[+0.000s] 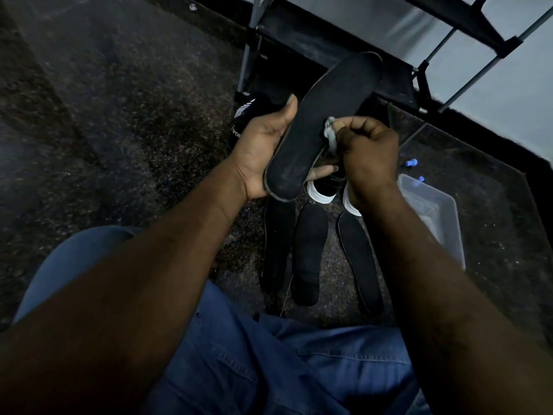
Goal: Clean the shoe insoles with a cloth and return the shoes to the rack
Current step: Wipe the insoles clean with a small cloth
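left hand (263,151): we see it gripping the insole. the thumb lies up along the insole's left edge, the fingers curl under it, and one fingertip shows below the right edge.
insole (323,121): it is raised in front of us, between the two hands, above the shoes and floor. the heel end sits in the left palm and the toe end points up towards the rack. it is black, with pale dust near the heel.
how it handles: we judge it light, thin and bendy, a foam sheet that will flex if held by one end only. it does not look fragile or slippery, and the fabric face should give the cloth some drag.
where to hold: we think the heel half, thumb on top and fingers beneath, works best, so the sheet is backed while the cloth presses on it.
cloth (329,131): a small pale wad, touching the insole's right edge near the middle. most of it is hidden in the fist.
right hand (368,148): the fingers are curled tight around the cloth, pinching it and pressing it to the insole.
floor insoles (309,256): three lie side by side on the floor below the hands, just in front of our knees.
shoes (321,191): a black pair with white soles sits under the hands, partly hidden. another black shoe (248,115) sits behind the left hand.
tub (434,217): clear plastic, on the floor to the right. we cannot tell what is in it.
rack (329,40): dark shelves on grey poles, beyond the hands at upper right.
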The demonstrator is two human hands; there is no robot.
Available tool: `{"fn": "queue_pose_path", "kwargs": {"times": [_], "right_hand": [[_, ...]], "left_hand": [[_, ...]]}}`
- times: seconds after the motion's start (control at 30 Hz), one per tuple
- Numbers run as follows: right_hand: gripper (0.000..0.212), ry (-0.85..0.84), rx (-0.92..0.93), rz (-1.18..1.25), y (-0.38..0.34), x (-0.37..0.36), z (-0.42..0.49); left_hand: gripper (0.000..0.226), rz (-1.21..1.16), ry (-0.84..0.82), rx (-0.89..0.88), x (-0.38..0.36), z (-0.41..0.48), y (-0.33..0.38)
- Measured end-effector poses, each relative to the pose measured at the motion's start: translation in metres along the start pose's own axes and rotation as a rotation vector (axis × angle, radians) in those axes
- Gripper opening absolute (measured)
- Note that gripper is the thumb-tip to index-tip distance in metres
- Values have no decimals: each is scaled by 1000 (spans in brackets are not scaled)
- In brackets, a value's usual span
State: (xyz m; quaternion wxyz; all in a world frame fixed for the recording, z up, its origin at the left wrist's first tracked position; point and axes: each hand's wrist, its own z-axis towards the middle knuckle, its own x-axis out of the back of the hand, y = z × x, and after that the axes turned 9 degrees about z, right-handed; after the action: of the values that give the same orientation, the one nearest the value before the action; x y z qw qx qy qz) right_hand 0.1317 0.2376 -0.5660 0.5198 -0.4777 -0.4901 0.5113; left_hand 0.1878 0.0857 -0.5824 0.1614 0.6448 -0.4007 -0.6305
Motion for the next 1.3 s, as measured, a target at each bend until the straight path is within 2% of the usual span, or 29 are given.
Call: {"fn": "queue_pose_path", "kwargs": {"times": [0.13,0.27,0.43,0.53,0.6,0.7,0.77,1.03,1.13,1.2,1.3], "right_hand": [[10,173,-21,62,6,3,5],[15,227,34,41,8,5,8],[15,252,110,-41,9,2,5],[18,267,179,-157,9,5,10],[21,303,299,-317,5,7,9],[10,315,487,-576,-6,9,4],[13,305,529,-712,-12,10,5],[20,295,478,-899,-15,9,9],[19,220,394,-785,-14,8,14],[13,176,313,-690,-16,8,13],[11,115,286,-591,-21,9,10]], "left_hand": [[49,-112,-79,-25,2,-1,-1],[64,-152,-149,-95,5,2,-1],[53,-110,-84,-102,3,4,-6],[40,-119,-47,-77,2,5,-6],[36,-118,-33,-79,1,5,-5],[37,-137,-1,-99,0,5,-4],[42,-152,-18,-109,1,6,-4],[45,-166,-17,-124,1,6,-4],[46,-153,24,-116,0,5,-4],[40,-156,36,-113,0,4,-4],[31,-160,86,-105,0,6,-4]]}}
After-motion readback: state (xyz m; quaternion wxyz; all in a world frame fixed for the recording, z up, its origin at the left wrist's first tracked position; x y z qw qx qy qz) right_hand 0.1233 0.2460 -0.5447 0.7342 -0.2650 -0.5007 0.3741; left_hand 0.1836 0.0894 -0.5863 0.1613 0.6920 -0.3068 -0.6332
